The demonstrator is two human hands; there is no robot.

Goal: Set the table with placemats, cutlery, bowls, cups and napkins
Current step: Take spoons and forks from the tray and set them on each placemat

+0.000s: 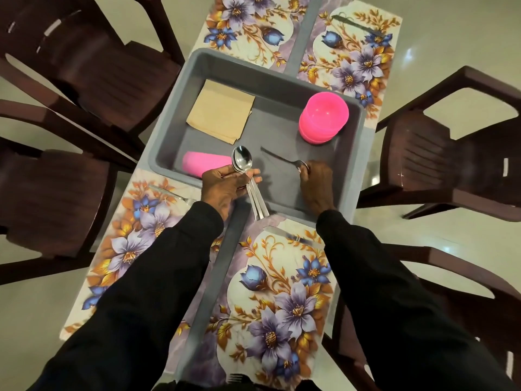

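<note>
A grey tray sits mid-table among floral placemats. My left hand is shut on a bunch of steel spoons, bowls up, handles pointing toward me over the tray's near rim. My right hand is inside the tray, fingers closed on the bowl end of one more spoon lying on the tray floor. The tray also holds a stack of tan napkins, stacked pink bowls and pink cups lying on their side.
Dark brown plastic chairs stand around the narrow table. A knife lies on the near right placemat, a fork on the near left one, and a knife on the far right one. Another fork shows at the bottom edge.
</note>
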